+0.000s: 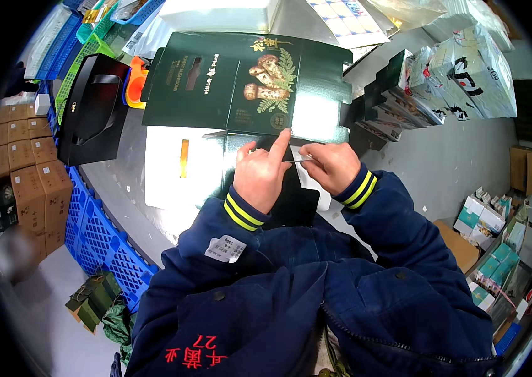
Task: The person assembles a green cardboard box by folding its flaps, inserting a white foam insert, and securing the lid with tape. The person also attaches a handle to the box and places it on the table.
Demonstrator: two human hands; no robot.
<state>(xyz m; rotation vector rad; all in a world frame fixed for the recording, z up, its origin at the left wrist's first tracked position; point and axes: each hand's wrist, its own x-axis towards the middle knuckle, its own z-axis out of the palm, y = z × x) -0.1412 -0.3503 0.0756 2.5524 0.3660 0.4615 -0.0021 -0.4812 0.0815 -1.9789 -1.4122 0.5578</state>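
Note:
A flattened dark green cardboard box (216, 81), printed with mushrooms and fern leaves, lies on the work table in front of me. My left hand (260, 174) is at its near edge, with thumb and index finger apart and the index fingertip on the card. The other fingers are bent and partly hidden. Pinched in my right hand (334, 166) is a thin, silvery, narrow tool (297, 161) that reaches toward my left hand; its exact kind is too small to make out. Below both hands is a black panel (297, 201).
A black carry box (93, 110) and an orange tape dispenser (135, 85) stand left of the card. White sheeting (165, 169) with a gold strip (184, 158) lies nearby. Printed cartons (467, 78) are at the right; a blue pallet (99, 229) and brown cartons (37, 188) stand left.

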